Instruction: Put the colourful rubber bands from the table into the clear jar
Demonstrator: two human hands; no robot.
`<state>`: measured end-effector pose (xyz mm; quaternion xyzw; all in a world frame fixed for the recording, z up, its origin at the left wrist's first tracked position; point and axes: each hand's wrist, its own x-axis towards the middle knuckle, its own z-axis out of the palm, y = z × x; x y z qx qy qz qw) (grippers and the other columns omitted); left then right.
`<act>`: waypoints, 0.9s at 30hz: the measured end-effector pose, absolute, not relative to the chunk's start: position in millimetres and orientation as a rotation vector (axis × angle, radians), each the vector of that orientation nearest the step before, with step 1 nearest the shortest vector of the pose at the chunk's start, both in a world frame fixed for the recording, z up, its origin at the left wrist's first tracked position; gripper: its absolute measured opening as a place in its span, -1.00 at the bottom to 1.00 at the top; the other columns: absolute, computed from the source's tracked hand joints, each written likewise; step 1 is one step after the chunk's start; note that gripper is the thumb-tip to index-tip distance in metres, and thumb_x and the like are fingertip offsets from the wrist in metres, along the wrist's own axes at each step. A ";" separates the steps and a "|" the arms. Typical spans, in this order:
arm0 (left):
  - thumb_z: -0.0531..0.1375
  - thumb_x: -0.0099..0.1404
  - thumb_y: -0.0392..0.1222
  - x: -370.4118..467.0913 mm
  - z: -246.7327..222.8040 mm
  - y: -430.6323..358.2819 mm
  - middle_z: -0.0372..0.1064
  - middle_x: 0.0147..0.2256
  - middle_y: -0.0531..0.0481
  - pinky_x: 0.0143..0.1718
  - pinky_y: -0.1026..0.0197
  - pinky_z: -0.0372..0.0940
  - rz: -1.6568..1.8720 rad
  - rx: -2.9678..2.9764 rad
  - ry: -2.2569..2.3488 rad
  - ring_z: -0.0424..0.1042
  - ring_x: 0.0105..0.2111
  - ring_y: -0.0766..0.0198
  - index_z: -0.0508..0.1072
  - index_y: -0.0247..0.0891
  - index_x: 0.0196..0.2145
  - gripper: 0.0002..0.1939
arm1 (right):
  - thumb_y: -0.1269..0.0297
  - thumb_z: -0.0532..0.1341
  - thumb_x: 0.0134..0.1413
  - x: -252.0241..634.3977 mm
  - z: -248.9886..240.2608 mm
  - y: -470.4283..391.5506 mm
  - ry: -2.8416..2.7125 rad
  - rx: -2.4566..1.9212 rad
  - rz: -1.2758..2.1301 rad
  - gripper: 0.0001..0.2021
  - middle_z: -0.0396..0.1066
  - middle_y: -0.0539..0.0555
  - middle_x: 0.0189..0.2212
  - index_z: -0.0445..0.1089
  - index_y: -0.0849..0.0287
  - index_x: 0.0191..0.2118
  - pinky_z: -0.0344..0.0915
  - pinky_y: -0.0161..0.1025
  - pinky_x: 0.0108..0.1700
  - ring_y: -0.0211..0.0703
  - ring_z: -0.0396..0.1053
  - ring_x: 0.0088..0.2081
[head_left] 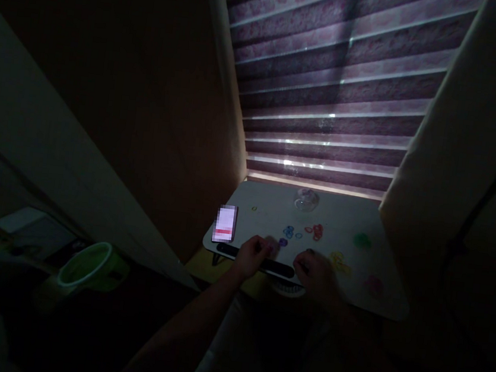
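My left hand [251,257] is closed in a pinch at the near edge of a small white table [268,203]. Beside its fingertips is a blurred pinkish-purple bit [271,248], and I cannot tell whether it is gripped. My right hand [316,272] is also closed, fingers curled, just left of a pile of yellow bands [339,262]; its contents are hidden. Small purple bands [283,242] lie between the hands. Farther back are blue bands [288,232] and red bands [317,231]. Green bands [362,240] and pink bands [373,285] lie to the right.
A lit phone [224,223] lies at the table's left edge, and a clear round container [306,200] stands at the back. One yellowish band [254,208] lies apart. Striped blinds [329,100] hang behind. A green bucket [94,267] is at lower left. The room is dim.
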<state>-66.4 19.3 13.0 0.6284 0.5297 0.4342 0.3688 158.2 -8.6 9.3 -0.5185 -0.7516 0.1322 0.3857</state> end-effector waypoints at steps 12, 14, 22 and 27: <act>0.25 0.25 0.11 -70.9 16.1 18.0 0.42 -0.41 0.04 -0.33 0.26 0.25 1.159 1.576 1.343 0.38 -0.39 0.28 0.37 -0.24 -0.39 -0.66 | 0.22 0.13 0.10 159.5 2.1 -5.7 -1.896 -1.286 0.349 -0.83 0.38 0.03 -0.52 0.39 0.08 -0.45 0.17 -0.21 -0.35 -0.10 0.32 -0.41; 0.24 0.25 0.09 -71.1 16.7 18.0 0.45 -0.37 0.02 -0.31 0.25 0.27 1.162 1.571 1.319 0.42 -0.36 0.27 0.37 -0.24 -0.39 -0.67 | 0.22 0.13 0.10 159.7 2.6 -6.0 -1.902 -1.286 0.349 -0.83 0.38 0.03 -0.51 0.40 0.09 -0.45 0.18 -0.20 -0.34 -0.09 0.33 -0.40; 0.27 0.23 0.04 -69.3 17.3 21.0 0.42 -0.45 0.06 -0.38 0.26 0.22 1.143 1.626 1.412 0.36 -0.45 0.29 0.38 -0.24 -0.41 -0.71 | 0.23 0.12 0.09 158.9 7.6 -8.6 -1.902 -1.285 0.426 -0.84 0.37 0.02 -0.53 0.37 0.09 -0.45 0.16 -0.23 -0.39 -0.13 0.33 -0.44; 0.26 0.24 0.06 -61.6 20.0 26.1 0.45 -0.45 0.03 -0.41 0.26 0.22 1.129 1.660 1.431 0.38 -0.45 0.28 0.39 -0.24 -0.40 -0.70 | 0.25 0.12 0.08 158.1 11.5 -9.7 -1.905 -1.300 0.420 -0.85 0.36 0.02 -0.54 0.37 0.08 -0.46 0.15 -0.24 -0.40 -0.14 0.31 -0.46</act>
